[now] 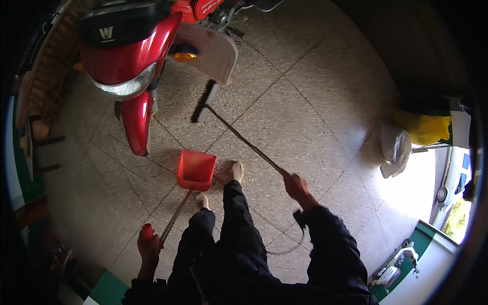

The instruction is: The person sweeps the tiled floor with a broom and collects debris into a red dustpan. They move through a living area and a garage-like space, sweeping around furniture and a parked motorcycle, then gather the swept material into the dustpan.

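My left hand (149, 248) is closed around the red grip of a long-handled dustpan. The red pan (196, 169) rests on the speckled floor, just ahead of my left shoe (202, 200). In my right hand (299, 190) is the thin handle of a broom, the fingers wrapped round it. The broom's grey head with dark bristles (208, 103) is low over the floor, beside the motorcycle's pale leg shield and beyond the pan. Whether the bristles press on the floor I cannot tell.
A red motorcycle (136, 114) stands at the far left, its front wheel toward me. Wooden furniture (48, 76) lines the left edge. White (395, 151) and yellow bags (429, 128) are by the bright doorway at right. A small white scooter (390, 272) stands at the lower right.
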Demonstrator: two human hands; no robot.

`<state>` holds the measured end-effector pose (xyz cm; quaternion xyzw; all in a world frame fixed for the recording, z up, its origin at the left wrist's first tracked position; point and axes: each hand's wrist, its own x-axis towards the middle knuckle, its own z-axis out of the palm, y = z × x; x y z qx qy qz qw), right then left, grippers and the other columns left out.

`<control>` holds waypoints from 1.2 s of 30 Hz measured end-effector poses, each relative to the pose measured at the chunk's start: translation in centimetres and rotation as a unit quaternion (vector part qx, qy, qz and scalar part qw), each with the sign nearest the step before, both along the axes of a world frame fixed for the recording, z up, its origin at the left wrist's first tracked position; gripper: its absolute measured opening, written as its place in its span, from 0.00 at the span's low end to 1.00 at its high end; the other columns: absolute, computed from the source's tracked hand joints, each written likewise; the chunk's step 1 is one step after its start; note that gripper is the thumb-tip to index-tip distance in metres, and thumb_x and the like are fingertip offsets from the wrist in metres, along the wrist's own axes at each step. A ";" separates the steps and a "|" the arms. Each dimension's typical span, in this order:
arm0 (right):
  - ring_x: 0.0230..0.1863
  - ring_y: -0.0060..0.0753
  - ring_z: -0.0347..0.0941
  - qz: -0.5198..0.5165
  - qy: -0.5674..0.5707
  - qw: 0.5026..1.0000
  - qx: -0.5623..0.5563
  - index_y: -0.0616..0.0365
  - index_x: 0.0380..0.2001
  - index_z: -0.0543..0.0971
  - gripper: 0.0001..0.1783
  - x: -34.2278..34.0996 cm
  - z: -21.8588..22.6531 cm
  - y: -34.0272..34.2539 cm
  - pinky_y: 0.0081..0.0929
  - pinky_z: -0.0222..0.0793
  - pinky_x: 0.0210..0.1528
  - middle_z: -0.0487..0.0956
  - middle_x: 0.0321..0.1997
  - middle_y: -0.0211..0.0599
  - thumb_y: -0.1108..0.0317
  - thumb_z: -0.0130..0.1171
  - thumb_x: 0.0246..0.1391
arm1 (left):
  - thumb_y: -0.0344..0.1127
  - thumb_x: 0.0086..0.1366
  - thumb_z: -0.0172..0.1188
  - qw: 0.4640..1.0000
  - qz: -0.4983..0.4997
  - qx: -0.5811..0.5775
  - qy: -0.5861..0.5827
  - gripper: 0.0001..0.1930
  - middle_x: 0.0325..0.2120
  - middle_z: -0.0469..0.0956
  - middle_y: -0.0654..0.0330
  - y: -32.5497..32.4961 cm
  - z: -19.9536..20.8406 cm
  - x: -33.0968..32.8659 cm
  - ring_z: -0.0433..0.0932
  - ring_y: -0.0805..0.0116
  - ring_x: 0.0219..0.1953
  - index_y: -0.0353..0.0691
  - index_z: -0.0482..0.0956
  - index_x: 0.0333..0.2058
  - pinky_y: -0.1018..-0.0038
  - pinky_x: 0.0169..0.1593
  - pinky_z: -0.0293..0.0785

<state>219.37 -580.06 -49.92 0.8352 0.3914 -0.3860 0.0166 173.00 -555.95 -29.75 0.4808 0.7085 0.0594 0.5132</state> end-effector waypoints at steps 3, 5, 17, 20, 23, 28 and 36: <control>0.37 0.58 0.78 0.047 -0.027 0.997 0.054 0.33 0.63 0.66 0.25 2.5 -4.1 11.3 0.52 0.75 0.38 0.79 0.33 0.52 0.64 0.42 0.62 | 0.25 0.59 0.51 0.999 0.036 0.001 0.013 0.15 0.23 0.69 0.60 -0.4 0.5 0.7 0.70 0.72 0.17 0.33 0.67 0.46 0.76 0.18 0.66; 0.39 0.57 0.79 0.046 -0.011 0.997 0.066 0.32 0.63 0.67 0.26 3.5 -5.8 16.1 0.51 0.75 0.41 0.81 0.36 0.52 0.67 0.42 0.61 | 0.25 0.59 0.51 0.999 0.043 -0.005 0.011 0.15 0.22 0.69 0.60 -0.6 0.9 0.9 0.70 0.73 0.17 0.33 0.66 0.46 0.76 0.18 0.65; 0.45 0.60 0.77 -0.174 -0.040 0.984 -0.023 0.35 0.60 0.69 0.24 8.7 -7.4 4.9 0.53 0.73 0.42 0.80 0.42 0.53 0.65 0.42 0.61 | 0.26 0.61 0.53 0.999 0.019 -0.018 0.030 0.13 0.24 0.70 0.61 -1.3 -1.3 1.5 0.69 0.75 0.16 0.34 0.67 0.45 0.78 0.18 0.66; 0.43 0.65 0.76 -0.220 -0.057 0.974 0.001 0.39 0.60 0.69 0.24 6.9 -5.7 -4.3 0.58 0.72 0.41 0.80 0.40 0.58 0.65 0.42 0.61 | 0.26 0.62 0.53 0.999 -0.034 -0.002 0.010 0.10 0.22 0.68 0.63 -0.7 -1.4 2.4 0.68 0.76 0.15 0.35 0.67 0.42 0.78 0.17 0.65; 0.38 0.66 0.76 -0.245 -0.071 0.967 -0.002 0.41 0.59 0.69 0.23 2.2 -2.4 -15.5 0.59 0.72 0.38 0.79 0.35 0.60 0.66 0.44 0.60 | 0.26 0.62 0.52 0.999 -0.043 -0.012 -0.021 0.08 0.21 0.66 0.64 0.0 -1.2 3.3 0.65 0.77 0.14 0.36 0.66 0.41 0.78 0.17 0.64; 0.41 0.64 0.77 -0.300 -0.052 0.938 -0.166 0.40 0.60 0.69 0.25 -9.1 6.8 -31.8 0.55 0.73 0.41 0.80 0.40 0.57 0.65 0.48 0.58 | 0.26 0.64 0.51 0.995 -0.071 -0.023 -0.068 0.07 0.20 0.64 0.65 0.3 -1.1 4.2 0.59 0.81 0.12 0.35 0.66 0.40 0.78 0.16 0.62; 0.40 0.61 0.78 -0.367 -0.110 0.901 -0.206 0.51 0.38 0.79 0.11 -19.2 15.3 -40.0 0.53 0.73 0.38 0.81 0.35 0.53 0.68 0.49 0.53 | 0.29 0.64 0.55 0.984 -0.114 0.041 -0.129 0.09 0.21 0.66 0.67 -1.1 -1.9 1.8 0.59 0.82 0.13 0.34 0.69 0.42 0.80 0.15 0.57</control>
